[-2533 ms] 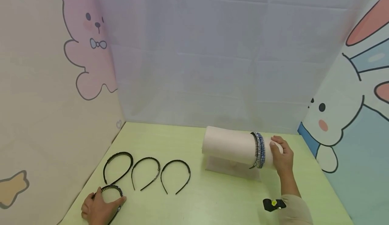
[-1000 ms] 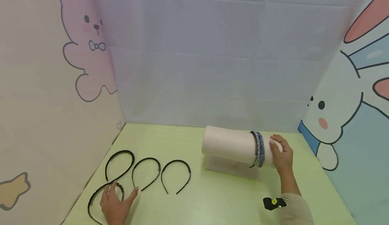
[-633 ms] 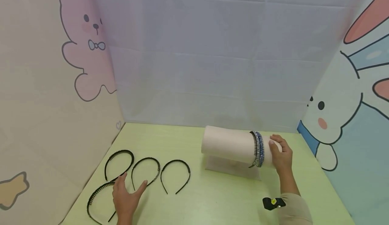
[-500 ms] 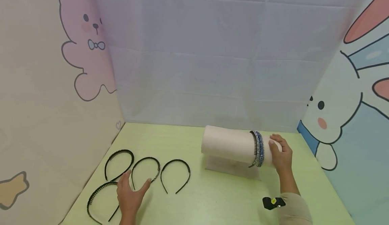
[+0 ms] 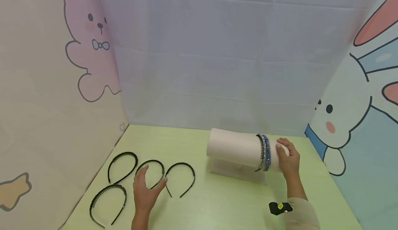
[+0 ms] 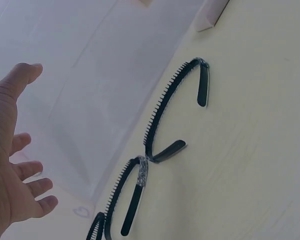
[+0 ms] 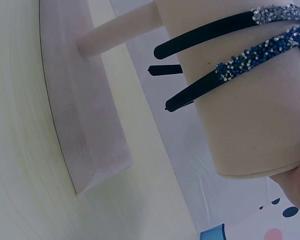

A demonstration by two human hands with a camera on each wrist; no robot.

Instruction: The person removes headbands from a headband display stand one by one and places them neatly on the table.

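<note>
My left hand (image 5: pixel 145 194) hovers with thumb and fingers spread over the middle black toothed headband (image 5: pixel 163 170), holding nothing. In the left wrist view the fingers are loose and apart from the headbands. To its right lies another headband (image 5: pixel 193 179); two more, an upper headband (image 5: pixel 136 159) and a lower headband (image 5: pixel 92 203), lie at the left. My right hand (image 5: pixel 290 158) grips the right end of a cream cylindrical headband display stand (image 5: pixel 233 149). A silver-glitter headband (image 7: pixel 280 13) and a blue-beaded headband (image 7: pixel 260 52) sit around that cylinder, side by side.
The stand's flat base (image 5: pixel 236 171) rests on the light green table (image 5: pixel 217 205). A pale backdrop (image 5: pixel 199 67) rises behind it, with cartoon-printed panels at the left and right. A black bow with a yellow centre (image 5: pixel 280 208) is at the right sleeve.
My left hand let go of the lower-left headband, which now lies further left, and moved right and forward to the middle headband. The right hand kept its grip on the stand.
</note>
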